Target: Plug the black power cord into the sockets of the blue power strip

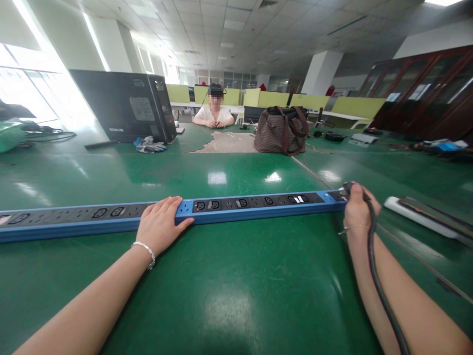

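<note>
A long blue power strip (254,211) with a black face and several sockets lies across the green table. My left hand (160,222) grips it near its middle, fingers over the top and thumb along the near side. At the strip's right end, my right hand (358,203) is closed around the black plug (348,187) of a power cord. The dark cord (379,276) runs from that hand down along my forearm. My fingers hide most of the plug and the strip's end, so I cannot tell whether the plug sits in a socket.
A black computer tower (125,106) stands at the back left, with gloves (150,145) beside it. Farther back sits a person (213,113). A brown checked bag (281,130) rests on the table. At right lies a white bar-shaped object (421,217).
</note>
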### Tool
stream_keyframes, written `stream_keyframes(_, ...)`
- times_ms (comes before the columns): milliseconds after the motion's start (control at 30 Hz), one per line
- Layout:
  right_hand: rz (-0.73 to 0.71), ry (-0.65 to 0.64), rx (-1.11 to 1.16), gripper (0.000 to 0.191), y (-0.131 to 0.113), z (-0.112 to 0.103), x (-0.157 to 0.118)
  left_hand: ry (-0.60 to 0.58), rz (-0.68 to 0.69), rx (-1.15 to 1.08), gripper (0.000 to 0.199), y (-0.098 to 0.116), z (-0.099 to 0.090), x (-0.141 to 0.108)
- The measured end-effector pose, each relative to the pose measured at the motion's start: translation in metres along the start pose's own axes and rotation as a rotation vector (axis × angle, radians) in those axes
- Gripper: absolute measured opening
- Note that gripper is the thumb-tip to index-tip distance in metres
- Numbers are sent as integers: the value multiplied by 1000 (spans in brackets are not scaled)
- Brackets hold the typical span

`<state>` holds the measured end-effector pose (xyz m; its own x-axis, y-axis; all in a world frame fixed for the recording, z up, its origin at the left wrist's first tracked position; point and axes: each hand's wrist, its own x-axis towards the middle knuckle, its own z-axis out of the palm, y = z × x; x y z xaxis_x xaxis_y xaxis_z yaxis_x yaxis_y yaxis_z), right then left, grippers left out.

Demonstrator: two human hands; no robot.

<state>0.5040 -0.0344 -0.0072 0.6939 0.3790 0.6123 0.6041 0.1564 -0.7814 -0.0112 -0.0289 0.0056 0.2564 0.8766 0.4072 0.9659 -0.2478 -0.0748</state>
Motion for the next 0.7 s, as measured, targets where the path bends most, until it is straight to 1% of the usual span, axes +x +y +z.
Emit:
stream_keyframes(100, 24, 55, -14, 47, 12, -8, 4, 5, 1, 2, 65, -1, 0, 0)
stream_keyframes(133, 33, 42, -14, 47, 15, -9, 4, 6, 3, 4, 65, -1, 1, 0)
stream_keyframes(200, 45, -10, -29, 48, 16, -10, 3, 9, 7, 6, 65, -1, 1, 0)
stream_keyframes(300, 29, -127, -106, 45, 12, -8, 3, 13, 9, 7, 64, -1, 2, 0)
stream_keyframes(400, 22, -247, -233, 42, 7, -7, 5, 10, 6, 8, 65, -1, 2, 0)
stream_keyframes(467, 20, -306, -325, 39, 7, -5, 7, 8, 6, 8, 65, -1, 1, 0)
stream_keyframes(600, -59, -341, -462, 40, 13, -3, 10, 2, 3, 4, 65, -1, 0, 0)
stream_keyframes(700, -82, -354, -507, 42, 22, -2, 8, 0, -1, -3, 65, -1, 0, 0)
